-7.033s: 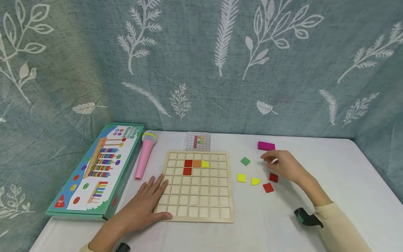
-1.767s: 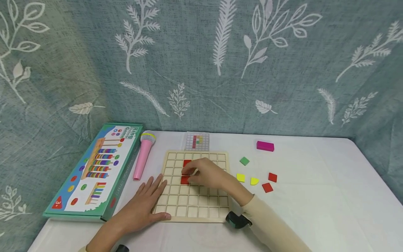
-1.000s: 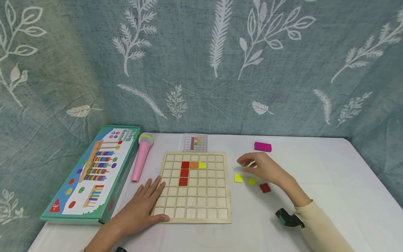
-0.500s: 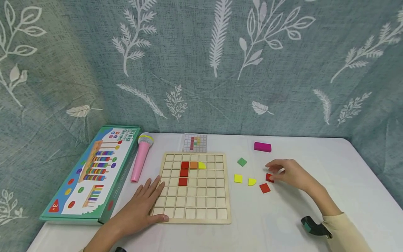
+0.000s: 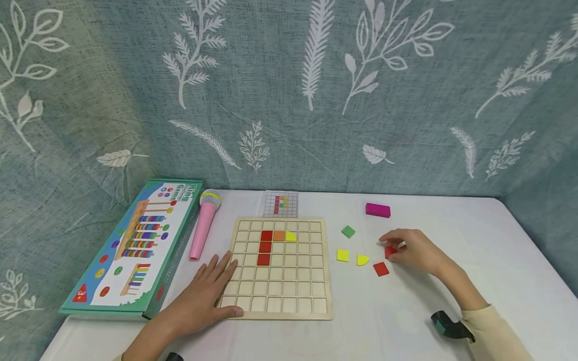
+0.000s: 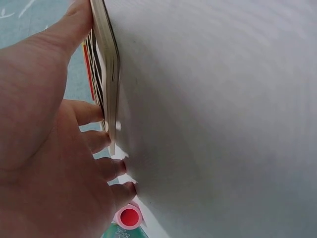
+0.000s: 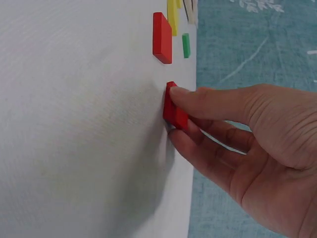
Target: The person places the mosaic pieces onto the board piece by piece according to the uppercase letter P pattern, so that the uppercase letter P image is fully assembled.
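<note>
The green box (image 5: 135, 245) beyond the left hand (image 5: 198, 296) reads "Ring" and "Game". That hand lies flat, fingers straight, pressing the near left corner of the wooden grid board (image 5: 280, 306). The right hand (image 5: 415, 250) pinches a small flat red square tile (image 5: 390, 252) between thumb and fingers, right at the desk (image 5: 451, 225) surface; a second red tile (image 5: 381, 269) lies just beside it.
</note>
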`<state>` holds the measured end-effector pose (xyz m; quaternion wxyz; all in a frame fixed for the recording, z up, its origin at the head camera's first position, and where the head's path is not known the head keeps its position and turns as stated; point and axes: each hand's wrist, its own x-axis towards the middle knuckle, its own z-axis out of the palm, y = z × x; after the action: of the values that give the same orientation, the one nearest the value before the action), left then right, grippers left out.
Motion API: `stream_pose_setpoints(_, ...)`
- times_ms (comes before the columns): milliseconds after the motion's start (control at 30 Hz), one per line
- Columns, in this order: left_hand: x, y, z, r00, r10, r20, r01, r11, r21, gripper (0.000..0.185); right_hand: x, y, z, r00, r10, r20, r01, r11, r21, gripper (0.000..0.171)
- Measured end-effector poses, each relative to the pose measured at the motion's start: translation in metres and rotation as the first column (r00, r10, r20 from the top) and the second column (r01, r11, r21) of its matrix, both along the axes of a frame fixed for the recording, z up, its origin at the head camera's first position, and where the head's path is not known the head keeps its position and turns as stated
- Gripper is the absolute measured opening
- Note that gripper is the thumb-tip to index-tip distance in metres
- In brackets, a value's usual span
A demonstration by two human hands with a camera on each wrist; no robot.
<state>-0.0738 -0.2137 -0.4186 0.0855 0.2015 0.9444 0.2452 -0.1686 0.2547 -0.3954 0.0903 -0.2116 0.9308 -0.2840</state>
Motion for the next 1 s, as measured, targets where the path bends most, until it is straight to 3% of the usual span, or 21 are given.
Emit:
stream_pose_setpoints(467,-0.002,0.000,0.001,1.000,-0.006,0.015,0.006,1.000,0.002,0.101,-0.007,-0.001,0.012,0.996,0.090,-0.006,-0.090,0.996,0.009,0.033)
stream_pose_setpoints(1000,0.000,0.000,0.001,1.000,-0.003,0.013,0.003,1.000,-0.010,0.101,-0.019,-0.043,0.017,0.990,0.134,-0.050,-0.136,0.990,-0.034,0.032)
